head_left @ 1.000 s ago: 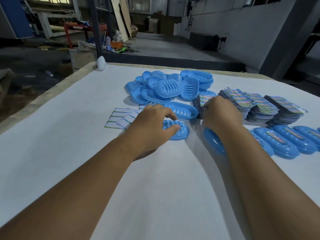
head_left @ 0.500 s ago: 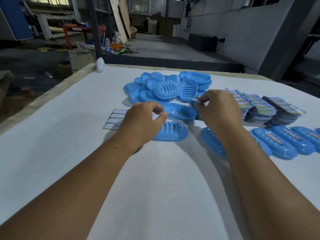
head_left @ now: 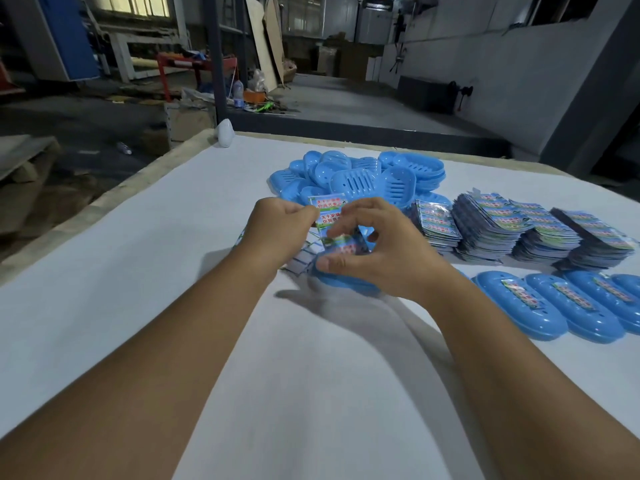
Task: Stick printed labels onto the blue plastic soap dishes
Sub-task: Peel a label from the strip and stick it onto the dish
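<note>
the person's two hands meet over the white table point(head_left: 138, 306), just in front of the big heap of blue soap dishes point(head_left: 360, 178). the left hand point(head_left: 280, 230) has its fingers curled and pinches the left edge of a sheet of printed labels point(head_left: 329, 213). the sheet stands up between the two hands, and its top edge reaches in front of the heap. the right hand point(head_left: 377, 247) is curled too. its thumb and first finger pinch a label at the lower part of the sheet, and that label bends away from the rest. the other fingers of this hand are bent over it.

right under the hands, on the near side of the heap, one blue dish point(head_left: 349, 284) lies on the table. i can see only its front edge, because the right hand covers most of it. a few white backing papers point(head_left: 300, 259) lie beside this dish, close to the left wrist.

to the right of the heap stand stacks of label sheets point(head_left: 512, 226) in a row. nearer to the person than those stacks, a row of labelled dishes point(head_left: 519, 306) lies side by side, each one with a label stuck along its top.

at the far left corner of the table, well away from the heap, sits a small white thing point(head_left: 225, 133).
</note>
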Available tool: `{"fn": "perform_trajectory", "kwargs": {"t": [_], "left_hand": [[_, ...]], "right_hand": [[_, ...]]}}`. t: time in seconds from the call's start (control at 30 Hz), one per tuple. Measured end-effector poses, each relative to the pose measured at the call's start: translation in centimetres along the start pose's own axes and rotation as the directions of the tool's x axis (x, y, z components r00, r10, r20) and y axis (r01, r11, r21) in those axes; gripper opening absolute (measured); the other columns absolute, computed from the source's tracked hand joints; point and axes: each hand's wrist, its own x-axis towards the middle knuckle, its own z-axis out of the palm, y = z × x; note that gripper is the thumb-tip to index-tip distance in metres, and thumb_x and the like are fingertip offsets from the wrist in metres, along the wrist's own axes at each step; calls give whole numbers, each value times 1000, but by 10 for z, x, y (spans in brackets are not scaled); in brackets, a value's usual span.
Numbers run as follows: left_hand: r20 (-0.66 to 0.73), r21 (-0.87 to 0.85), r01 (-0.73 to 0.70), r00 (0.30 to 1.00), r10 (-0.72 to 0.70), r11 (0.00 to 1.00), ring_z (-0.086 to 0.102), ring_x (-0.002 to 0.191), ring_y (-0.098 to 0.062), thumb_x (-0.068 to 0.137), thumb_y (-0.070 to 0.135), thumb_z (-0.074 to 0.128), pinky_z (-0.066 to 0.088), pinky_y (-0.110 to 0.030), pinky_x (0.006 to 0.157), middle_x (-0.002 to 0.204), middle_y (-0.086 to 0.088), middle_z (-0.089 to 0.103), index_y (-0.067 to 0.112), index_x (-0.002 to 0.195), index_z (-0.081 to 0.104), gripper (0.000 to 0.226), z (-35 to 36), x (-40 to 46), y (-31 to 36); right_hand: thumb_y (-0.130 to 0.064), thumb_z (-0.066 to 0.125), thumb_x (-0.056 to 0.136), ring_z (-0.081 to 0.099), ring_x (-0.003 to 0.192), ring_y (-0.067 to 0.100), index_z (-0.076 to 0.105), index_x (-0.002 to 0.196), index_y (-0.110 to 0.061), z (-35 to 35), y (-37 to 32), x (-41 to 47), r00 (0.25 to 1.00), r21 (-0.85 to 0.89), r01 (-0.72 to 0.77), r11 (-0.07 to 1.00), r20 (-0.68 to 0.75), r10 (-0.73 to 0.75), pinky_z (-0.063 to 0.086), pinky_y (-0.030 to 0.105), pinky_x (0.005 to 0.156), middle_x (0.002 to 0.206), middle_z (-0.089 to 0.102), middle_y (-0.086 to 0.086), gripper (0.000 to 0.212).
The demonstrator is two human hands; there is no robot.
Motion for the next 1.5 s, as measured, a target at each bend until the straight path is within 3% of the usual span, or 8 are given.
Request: {"fn": "perform_trajectory", "kwargs": {"t": [0.1,0.2,0.33,0.47,0.83,0.97,1.17,1.5], "left_hand": [[40,-2,-73,997,73,997,63,53,-10,90,30,67,51,-28,58,56,10,67,14,82,77,20,1,-2,1],[97,1,-135,986,134,991,68,70,-3,92,34,69,53,-26,66,71,14,73,21,85,78,18,6,-6,0],[132,-15,-139,981,139,990,69,74,0,91,35,70,54,-27,67,75,17,74,22,85,78,17,8,-8,1],[66,-42,-119,990,121,992,72,85,-13,90,29,70,60,-38,83,78,8,76,19,82,78,15,5,-7,5],[84,-24,-148,985,150,989,73,85,-17,92,26,66,61,-38,80,80,2,77,14,85,77,18,5,-11,9],[112,-25,-172,978,174,985,73,88,-19,93,27,67,60,-43,84,84,2,77,16,89,77,16,6,-13,8],[114,15,-272,956,269,962,67,86,-4,94,27,68,48,-18,73,83,13,73,26,82,73,13,9,-14,4],[121,65,-383,920,373,922,64,84,3,94,25,69,47,-7,71,81,18,70,30,79,70,16,12,-13,3]], "right_hand": [[-66,76,74,53,116,-7,63,125,-40,-2,1,1,989,158,-90,983,-103,107,46,12,87,131,54,-17,59],[-44,74,91,67,107,5,43,145,-40,-4,3,5,947,343,-213,915,-157,279,59,29,84,129,61,-10,63],[-23,71,97,75,82,6,48,141,-31,-6,8,8,895,469,-264,843,-206,396,62,24,63,90,78,-5,50],[-19,72,96,75,77,4,51,135,-30,-7,9,10,889,529,-251,811,-205,409,54,15,53,87,77,-2,45],[-23,75,93,75,77,2,54,127,-32,-6,11,10,898,481,-264,836,-193,394,57,18,56,86,78,-9,41],[-38,81,85,63,76,5,59,98,-37,-6,14,9,891,99,-243,965,-370,262,51,20,65,95,63,-13,26],[-42,76,86,72,68,11,78,75,-26,-2,4,4,941,92,-179,980,-276,198,63,42,69,69,75,-9,19],[-32,69,89,61,53,1,75,63,-30,-5,1,4,943,50,-177,983,-278,183,49,23,51,58,69,-10,26]]}}
